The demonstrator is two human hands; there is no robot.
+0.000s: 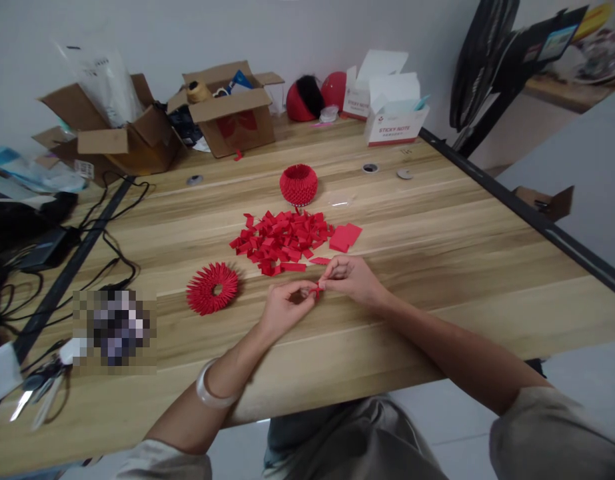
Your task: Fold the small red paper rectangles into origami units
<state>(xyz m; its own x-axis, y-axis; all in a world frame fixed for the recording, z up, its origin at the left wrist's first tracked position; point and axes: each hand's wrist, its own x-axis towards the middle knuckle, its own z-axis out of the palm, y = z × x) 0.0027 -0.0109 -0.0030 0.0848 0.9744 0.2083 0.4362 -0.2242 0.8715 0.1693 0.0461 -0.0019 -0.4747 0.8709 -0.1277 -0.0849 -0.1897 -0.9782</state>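
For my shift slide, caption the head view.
Left hand and right hand pinch a red paper piece near loose paper pieces.

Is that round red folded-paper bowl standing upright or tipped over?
Upright: the round red folded-paper bowl stands on the wooden table, its opening facing up.

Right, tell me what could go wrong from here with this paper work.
The small red paper piece held between the left hand and right hand could slip or crease wrongly, being so little.
The loose pile of folded red paper lies just beyond the hands, so a careless reach might scatter it.
The spiky red ring lies to the left of the left hand; a leftward sweep could knock it.
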